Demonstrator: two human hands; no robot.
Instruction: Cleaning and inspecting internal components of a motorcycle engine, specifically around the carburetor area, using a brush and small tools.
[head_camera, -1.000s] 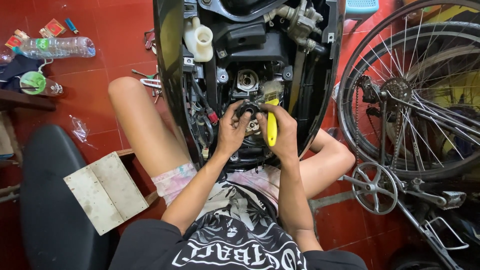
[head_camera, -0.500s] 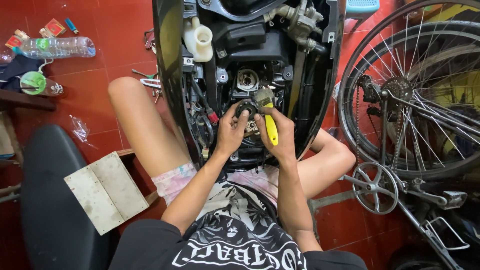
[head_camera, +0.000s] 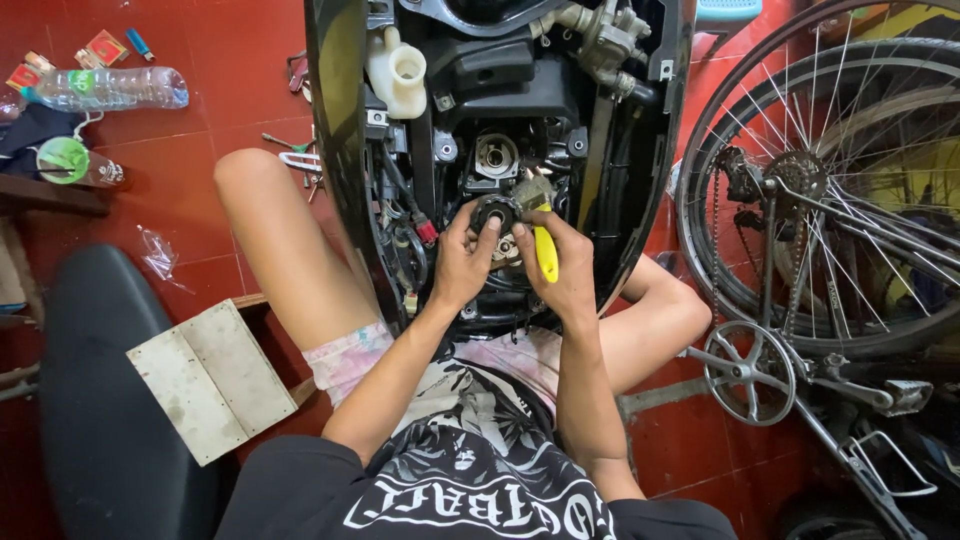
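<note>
1. The round toothed part (head_camera: 494, 218) sits at the centre of the opened engine bay (head_camera: 520, 120), just above my two hands. It looks like a small gear or clutch piece, dark with a pale hub.
2. My left hand (head_camera: 462, 262) comes in from 7 o'clock. Its fingers are curled together on the part's left rim, thumb on its face.
3. My right hand (head_camera: 566, 268) comes in from 5 o'clock, clamped on a yellow-handled tool (head_camera: 545, 252). The tool's metal head lies at 1 o'clock of the part, touching or just beside it; I cannot tell which.
4. Risk, as I judge it: the tool head could slip off the part, since my fingertips sit right beside the teeth and could be pinched or cut.
5. Wires (head_camera: 405, 235) with a red plug hang at 9 o'clock of the part, near my left hand. A slip could snag or tear them.
6. If the part comes free suddenly, it could drop into the bay or onto my lap and roll away.
7. Farther out: a white tank (head_camera: 398, 72) at 11 o'clock, a bicycle (head_camera: 820, 200) at 3 o'clock, loose tools (head_camera: 300, 160) and a bottle (head_camera: 110, 88) on the red floor (head_camera: 200, 40) at 10 o'clock. A small fastener dropped there would be hard to find.
</note>
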